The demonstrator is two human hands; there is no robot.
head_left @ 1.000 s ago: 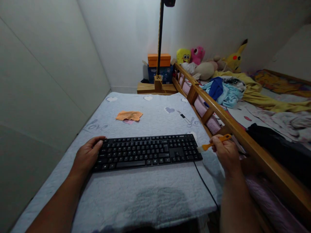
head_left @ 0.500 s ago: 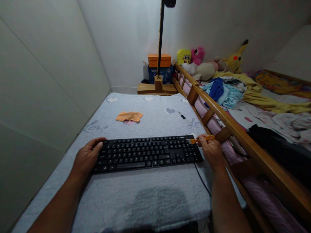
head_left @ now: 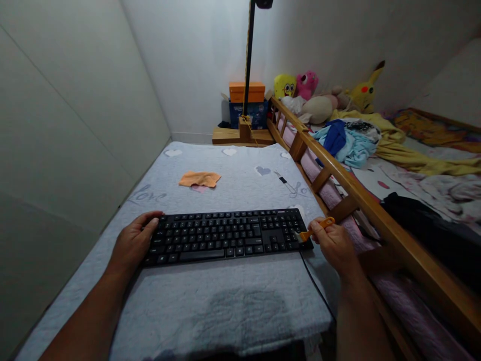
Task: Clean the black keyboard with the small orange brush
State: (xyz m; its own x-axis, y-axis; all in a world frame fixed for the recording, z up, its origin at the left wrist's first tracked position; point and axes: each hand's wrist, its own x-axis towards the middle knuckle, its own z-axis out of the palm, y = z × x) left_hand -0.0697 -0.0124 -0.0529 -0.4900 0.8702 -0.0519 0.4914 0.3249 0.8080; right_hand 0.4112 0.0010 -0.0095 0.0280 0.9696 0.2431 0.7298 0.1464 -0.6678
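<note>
Trailing over the quilt [head_left: 180, 296], the cable [head_left: 313, 282] leaves the keyboard's near edge, toward its right end. Up to the keyboard [head_left: 225, 235] itself, lying keys up on the quilt, and here's the left hand [head_left: 134, 240], fingers clamped on the keyboard's left end. Across at the right end, the right hand [head_left: 333, 244] has its fingers closed on the brush [head_left: 306, 234], bristles down at the number keys; whether they touch is too fine to call.

So where do we stand? Brushing looks under way, I'd judge, and plainly not wrapped up, with the brush at that end. Have the letter keys had their turn? Can't tell: no dirt or clean patch shows up on them. Beyond the keyboard, left of its middle, the orange cloth [head_left: 199, 178] lies rumpled, nobody on it. Beyond its right end, a thin tool [head_left: 283, 180] also lies out of hand.
</note>
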